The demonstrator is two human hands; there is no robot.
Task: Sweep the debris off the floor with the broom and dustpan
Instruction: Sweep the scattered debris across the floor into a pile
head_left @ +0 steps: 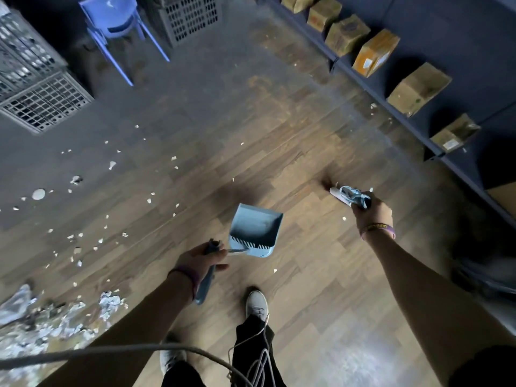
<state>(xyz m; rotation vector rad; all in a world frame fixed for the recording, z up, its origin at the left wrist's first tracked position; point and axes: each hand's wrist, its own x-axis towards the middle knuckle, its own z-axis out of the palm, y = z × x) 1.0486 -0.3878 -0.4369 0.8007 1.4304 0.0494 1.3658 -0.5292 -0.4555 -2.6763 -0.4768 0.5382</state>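
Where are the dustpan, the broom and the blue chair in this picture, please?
dustpan [255, 229], head view, inside its tray.
broom [347, 194], head view, its pale visible end.
blue chair [114, 16], head view, its seat.

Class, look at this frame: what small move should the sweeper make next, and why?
Probably swing the broom left toward the scattered debris. The right hand grips the broom over almost bare floor, the left hand holds a dustpan that looks empty, and most scraps lie to the left.
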